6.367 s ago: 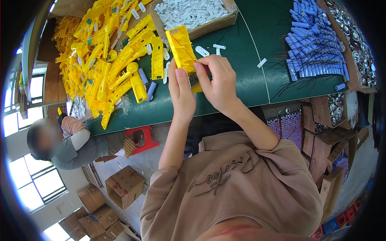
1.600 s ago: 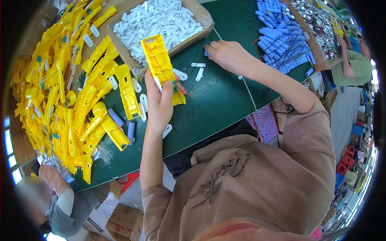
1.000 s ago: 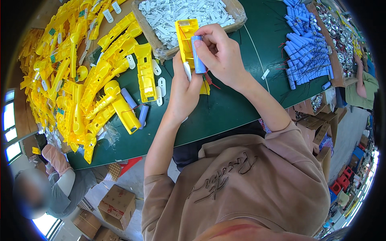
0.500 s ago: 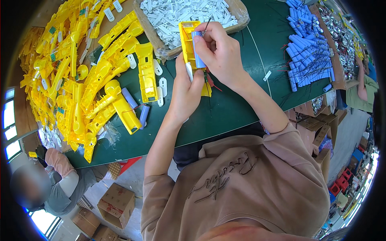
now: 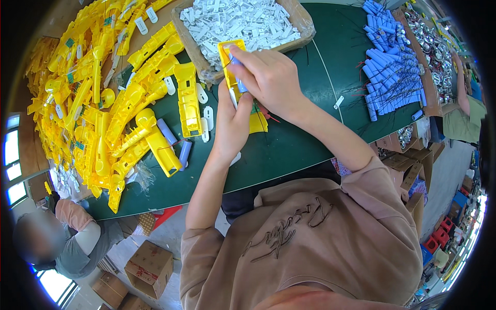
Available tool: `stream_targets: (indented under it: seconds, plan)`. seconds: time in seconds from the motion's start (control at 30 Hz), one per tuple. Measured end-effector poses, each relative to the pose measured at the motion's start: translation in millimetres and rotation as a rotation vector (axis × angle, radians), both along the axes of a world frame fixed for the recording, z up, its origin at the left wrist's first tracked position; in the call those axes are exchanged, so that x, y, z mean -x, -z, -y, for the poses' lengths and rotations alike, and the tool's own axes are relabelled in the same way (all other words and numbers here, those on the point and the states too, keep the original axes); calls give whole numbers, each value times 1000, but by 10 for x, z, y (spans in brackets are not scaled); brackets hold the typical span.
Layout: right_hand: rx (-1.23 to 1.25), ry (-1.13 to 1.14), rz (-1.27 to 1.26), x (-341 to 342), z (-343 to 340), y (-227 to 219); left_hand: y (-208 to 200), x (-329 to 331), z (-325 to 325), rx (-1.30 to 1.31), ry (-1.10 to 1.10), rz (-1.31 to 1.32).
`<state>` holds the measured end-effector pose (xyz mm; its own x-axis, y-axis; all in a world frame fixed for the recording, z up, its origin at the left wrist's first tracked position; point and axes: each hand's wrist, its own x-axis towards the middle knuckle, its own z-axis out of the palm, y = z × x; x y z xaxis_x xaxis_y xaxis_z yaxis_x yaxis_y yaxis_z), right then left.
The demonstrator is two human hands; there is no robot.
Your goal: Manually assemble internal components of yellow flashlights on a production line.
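Note:
My left hand [image 5: 232,126] is wrapped round a yellow plastic housing [image 5: 258,123], an open half shell with a flared near end. Inside its trough lies a blue cylindrical battery [image 5: 241,86], partly covered by my fingers. From above, my right hand [image 5: 279,82] closes over the battery, the index finger and thumb pressed along it near the far end. A red wire sticks out beside the housing below my right hand. A white piece shows along the housing's side by my left fingers.
Beyond my hands stands a carton [image 5: 307,23] of small white parts. Yellow housings [image 5: 98,139] are heaped at left, with loose blue batteries [image 5: 185,153] beside them. Wired blue batteries [image 5: 395,82] lie stacked at right on the green table [image 5: 289,147]. Another person [image 5: 77,243] sits lower left.
My right fingers have shifted left and flattened over the battery, which sits deeper in the housing. The dark wire that stood up by my right fingertips no longer shows.

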<state>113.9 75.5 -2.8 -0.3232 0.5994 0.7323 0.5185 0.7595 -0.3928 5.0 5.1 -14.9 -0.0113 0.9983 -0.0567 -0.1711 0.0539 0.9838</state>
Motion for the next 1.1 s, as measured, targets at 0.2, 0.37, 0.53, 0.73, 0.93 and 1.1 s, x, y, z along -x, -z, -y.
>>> stream_targets:
  seconds: [0.2, 0.37, 0.53, 0.73, 0.93, 1.1]
  plan:
    - [416, -60, -1, -537, -526, -444, -153, 44, 34, -2, 20, 133]
    - [52, -89, 543, -445, -1286, -72, -170, 85, 11, 11, -27, 132]
    - [202, 22, 704, -310, -1307, -48, -153, 81, 14, -4, -51, 128]
    - [-84, 74, 747, -251, -1326, 32, -192, 48, 9, -3, -14, 124]
    - [412, -326, 233, -389, -793, -447, -184, 65, 22, -42, 5, 100]
    - [491, -469, 119, -434, -558, -616, -218, 58, 61, -104, 77, 97]
